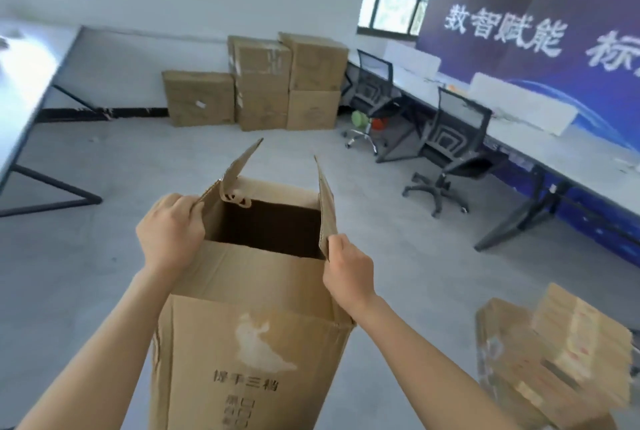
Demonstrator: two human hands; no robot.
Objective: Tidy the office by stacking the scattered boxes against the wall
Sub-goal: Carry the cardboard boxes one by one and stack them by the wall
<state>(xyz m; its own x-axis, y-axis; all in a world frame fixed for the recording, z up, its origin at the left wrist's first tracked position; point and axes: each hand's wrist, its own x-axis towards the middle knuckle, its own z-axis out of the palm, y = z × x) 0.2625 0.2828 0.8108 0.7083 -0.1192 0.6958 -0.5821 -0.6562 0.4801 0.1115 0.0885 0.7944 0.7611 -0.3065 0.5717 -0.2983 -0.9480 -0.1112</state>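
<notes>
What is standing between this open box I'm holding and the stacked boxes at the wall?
Nothing visible. Bare floor runs from the open box to the stacked boxes; the office chairs stand off to the right of that path.

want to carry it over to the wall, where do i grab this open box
Probably take the open box by its two side walls, low down, one hand from each side. It is tall and upright with its top open; the left hand and right hand hold the raised side flaps, which may bend.
</notes>
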